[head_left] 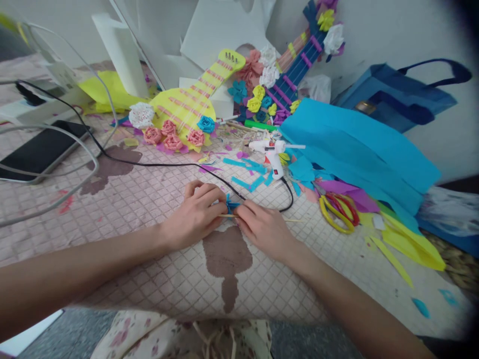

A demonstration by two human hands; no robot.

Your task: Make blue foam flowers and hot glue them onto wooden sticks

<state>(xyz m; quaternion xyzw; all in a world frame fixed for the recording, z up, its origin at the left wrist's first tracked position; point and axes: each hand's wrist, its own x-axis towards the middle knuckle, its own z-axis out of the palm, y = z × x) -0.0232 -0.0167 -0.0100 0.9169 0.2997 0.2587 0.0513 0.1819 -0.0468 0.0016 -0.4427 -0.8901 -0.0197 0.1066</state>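
Overall, a quilted, diamond-patterned cloth (149, 194) covers the table, and a broad sky-blue sheet (359, 144) spreads over its back right. Behind the work are 2 paper guitars, a dark blue guitar (295, 75) leaning up and a yellow guitar (183, 107) tilted with its neck toward the upper right. Both carry flowers; on the yellow one, 4 pink rosettes and 1 blue rosette (205, 124) sit along the lower edge, so much of the decorating looks done.

Near the table's front, the left hand (204, 209) and right hand (264, 227) meet, fingertips bent inward and nearly touching. Beyond them lie a white glue gun (275, 162) and several loose sky-blue strips (241, 183), apparently cut but unused.

Lower and thinner, a pale stick (229, 216) lies almost level, its long axis running left to right; the free end points right, past the right hand. Smallest is the blue paper piece (232, 205), between the 2 hands, just beyond the stick. Each hand pinches an end of it, its length also running sideways, with a short tuft standing up at the left. It seems only partly shaped, with more forming left. I cannot tell whether the left fingers also grip the stick.
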